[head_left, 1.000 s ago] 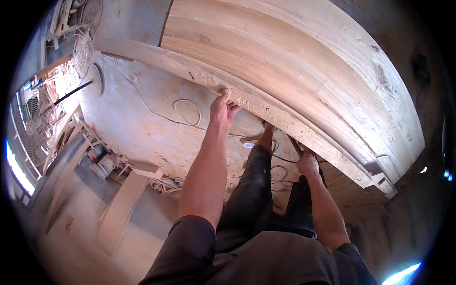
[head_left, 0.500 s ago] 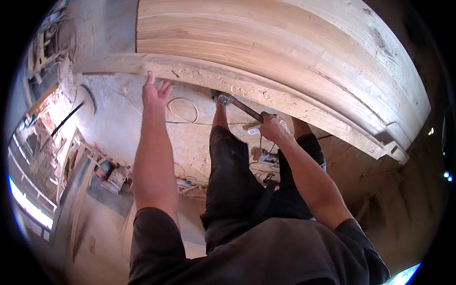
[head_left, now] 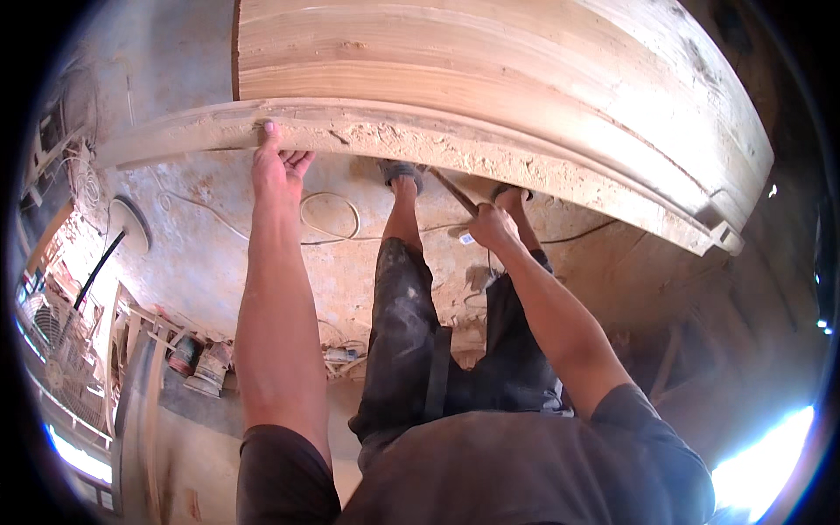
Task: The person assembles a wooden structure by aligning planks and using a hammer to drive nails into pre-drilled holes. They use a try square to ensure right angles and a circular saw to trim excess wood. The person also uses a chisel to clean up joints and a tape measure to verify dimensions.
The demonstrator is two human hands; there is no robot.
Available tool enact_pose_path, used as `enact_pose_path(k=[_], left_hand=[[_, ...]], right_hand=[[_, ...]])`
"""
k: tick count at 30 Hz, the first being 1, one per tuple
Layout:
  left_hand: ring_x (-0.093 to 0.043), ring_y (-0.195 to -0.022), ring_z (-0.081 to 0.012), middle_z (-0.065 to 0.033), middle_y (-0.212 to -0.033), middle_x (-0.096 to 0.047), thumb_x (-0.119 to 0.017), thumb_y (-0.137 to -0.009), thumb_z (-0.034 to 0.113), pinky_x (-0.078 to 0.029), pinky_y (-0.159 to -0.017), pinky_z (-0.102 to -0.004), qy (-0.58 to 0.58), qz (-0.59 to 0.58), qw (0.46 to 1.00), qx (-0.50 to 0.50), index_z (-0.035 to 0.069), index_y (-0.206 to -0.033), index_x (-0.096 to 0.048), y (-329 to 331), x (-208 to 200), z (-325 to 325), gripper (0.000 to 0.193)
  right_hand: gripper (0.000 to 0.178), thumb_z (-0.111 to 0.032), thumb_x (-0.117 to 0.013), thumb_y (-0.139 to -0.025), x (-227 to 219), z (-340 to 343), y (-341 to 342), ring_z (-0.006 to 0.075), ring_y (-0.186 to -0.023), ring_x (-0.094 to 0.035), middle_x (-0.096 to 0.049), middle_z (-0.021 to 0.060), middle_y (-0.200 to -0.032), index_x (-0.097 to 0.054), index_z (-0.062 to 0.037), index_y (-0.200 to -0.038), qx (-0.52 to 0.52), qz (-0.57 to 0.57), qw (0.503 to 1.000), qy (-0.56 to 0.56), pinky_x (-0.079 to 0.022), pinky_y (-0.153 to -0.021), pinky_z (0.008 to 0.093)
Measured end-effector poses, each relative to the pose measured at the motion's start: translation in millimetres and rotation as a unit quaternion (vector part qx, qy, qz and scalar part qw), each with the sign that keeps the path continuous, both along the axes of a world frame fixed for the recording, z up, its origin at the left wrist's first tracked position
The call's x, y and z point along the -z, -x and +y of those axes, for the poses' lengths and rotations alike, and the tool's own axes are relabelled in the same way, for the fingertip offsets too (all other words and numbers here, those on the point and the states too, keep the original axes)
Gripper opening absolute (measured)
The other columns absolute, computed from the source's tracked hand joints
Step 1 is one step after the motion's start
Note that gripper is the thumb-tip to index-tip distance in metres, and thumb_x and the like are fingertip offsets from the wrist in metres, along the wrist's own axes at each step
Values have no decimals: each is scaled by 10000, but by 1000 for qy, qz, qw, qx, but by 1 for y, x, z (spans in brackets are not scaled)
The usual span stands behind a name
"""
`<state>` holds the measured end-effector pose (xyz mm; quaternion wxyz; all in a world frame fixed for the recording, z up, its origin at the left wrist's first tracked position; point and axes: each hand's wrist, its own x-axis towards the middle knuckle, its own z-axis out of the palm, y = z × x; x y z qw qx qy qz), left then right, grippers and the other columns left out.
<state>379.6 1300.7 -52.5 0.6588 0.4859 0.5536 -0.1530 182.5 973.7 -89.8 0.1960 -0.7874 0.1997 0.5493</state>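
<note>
A long pale wooden beam [head_left: 394, 138], sprinkled with shavings, runs along the front of a wide wooden panel [head_left: 420, 52]. My left hand [head_left: 278, 171] grips the beam near its left end, thumb pressed on its face and fingers curled below the lower edge. In my right hand [head_left: 495, 229] is a hammer [head_left: 455, 192], its handle slanting up and left toward the beam. The beam's lower edge mostly hides the hammer's head. My right fingers are wrapped round the handle's end.
My feet and legs [head_left: 398, 289] are below the beam on a dusty floor. A coiled cable [head_left: 331, 217] lies by them. To the left are a round disc-like base with a black pole [head_left: 129, 226], a wire fan [head_left: 61, 350] and scrap wood. A joint [head_left: 722, 236] shows at the beam's right end.
My left hand has moved up onto the beam, its thumb now on the face. The hammer's head has gone up behind the beam's lower edge. The view has shifted slightly.
</note>
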Motion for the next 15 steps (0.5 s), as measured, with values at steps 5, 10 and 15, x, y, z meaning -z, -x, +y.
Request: enact_pose_path(k=[5,10,15], left_hand=[[-557,-1194,-339,-181,-1282,-564,-630,-946,440,-456,-1035,-531,-32,0,999,-1,34,-1319,-501,4,-7,8,567],[-583,-1157,-351,-185,-1249,-587,-632,-943,441,-493,-995,-535,2,-4,1000,27,29,-1304,-517,3,3,11,561],[-594,-1123,-362,-215,-1235,-586,-625,-956,403,-499,-988,-553,19,23,999,21,30,-1342,-477,14,-14,10,557]], right_hand=[[396,-191,-518,-860,-41,18,-22,418,-1087,-632,-658,267,-1139,-603,-79,-1229,33,-20,997,-63,-497,-937,508],[309,-238,-546,-893,-11,11,9,420,-1084,-630,-651,272,-1145,-653,-78,-1136,44,44,998,26,-504,-916,504],[275,-195,-554,-871,-61,28,10,440,-1033,-631,-674,267,-1030,-644,-81,-1104,58,-22,997,-46,-500,-880,513]])
